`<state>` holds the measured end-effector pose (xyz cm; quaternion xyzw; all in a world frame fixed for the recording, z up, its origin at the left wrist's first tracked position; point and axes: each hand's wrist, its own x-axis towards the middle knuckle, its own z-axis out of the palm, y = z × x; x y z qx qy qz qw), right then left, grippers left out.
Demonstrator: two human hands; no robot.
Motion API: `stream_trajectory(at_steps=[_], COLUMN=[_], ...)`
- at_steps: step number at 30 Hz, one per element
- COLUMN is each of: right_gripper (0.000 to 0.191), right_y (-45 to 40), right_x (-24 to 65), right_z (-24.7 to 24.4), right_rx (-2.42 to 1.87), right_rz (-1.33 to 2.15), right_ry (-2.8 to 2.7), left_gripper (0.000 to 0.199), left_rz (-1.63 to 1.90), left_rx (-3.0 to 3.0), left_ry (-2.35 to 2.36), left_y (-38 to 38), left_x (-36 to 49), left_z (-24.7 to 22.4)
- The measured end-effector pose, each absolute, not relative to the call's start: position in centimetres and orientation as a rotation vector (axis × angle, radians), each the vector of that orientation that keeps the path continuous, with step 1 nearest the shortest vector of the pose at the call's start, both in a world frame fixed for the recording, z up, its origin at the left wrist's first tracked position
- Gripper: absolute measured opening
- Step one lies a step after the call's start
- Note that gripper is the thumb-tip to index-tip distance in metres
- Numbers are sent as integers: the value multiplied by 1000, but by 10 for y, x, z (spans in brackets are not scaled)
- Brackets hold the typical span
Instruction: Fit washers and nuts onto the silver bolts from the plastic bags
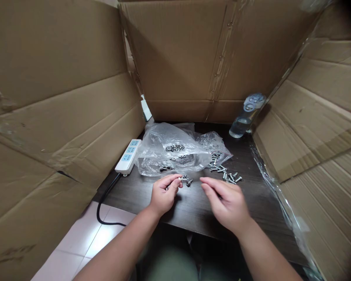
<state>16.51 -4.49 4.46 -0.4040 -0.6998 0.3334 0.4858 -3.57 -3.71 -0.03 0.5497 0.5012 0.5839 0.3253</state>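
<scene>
Between thumb and forefinger, my left hand grips a small silvery bolt whose shank points right. My right hand is a short way to the right, thumb and forefinger pinched; anything in that pinch is too small or hidden to make out. Just beyond the left fingertips lie a few dark small fasteners on the table. Behind the hands is a clear plastic bag with its mouth toward me, holding many nuts and washers. Loose silvery bolts are scattered to the right, beyond my right hand.
A second plastic bag lies behind the bolts. On the left is a white power strip with a black cable. A water bottle stands at the back right. Cardboard walls surround the dark tabletop.
</scene>
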Motion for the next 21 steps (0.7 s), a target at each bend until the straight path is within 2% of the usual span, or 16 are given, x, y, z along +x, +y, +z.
stream_trajectory(at_steps=[2, 5, 8, 14, 18, 21], right_gripper=[24, 32, 32, 25, 42, 31], right_y=[-34, -28, -29, -28, -28, -29], right_x=[148, 138, 138, 136, 138, 141], right_z=[32, 17, 13, 20, 18, 14], right_rx=[-1030, -1068, -1043, -1058, -1062, -1036], right_rz=[693, 710, 741, 993, 1113, 1240], right_ry=[-1794, -1859, -1883, -1841, -1803, -1682], left_gripper=[25, 24, 23, 23, 23, 25], left_rz=[1507, 1480, 1437, 1398, 1397, 1402], left_rx=[1465, 1491, 1521, 1565, 1560, 1435], left_ry=[1302, 1273, 1237, 1182, 1178, 1167], left_y=[-38, -38, -39, -39, -40, -41], left_x=[-36, -35, -33, -32, -31, -30], left_z=[0, 1, 4, 4, 2, 1])
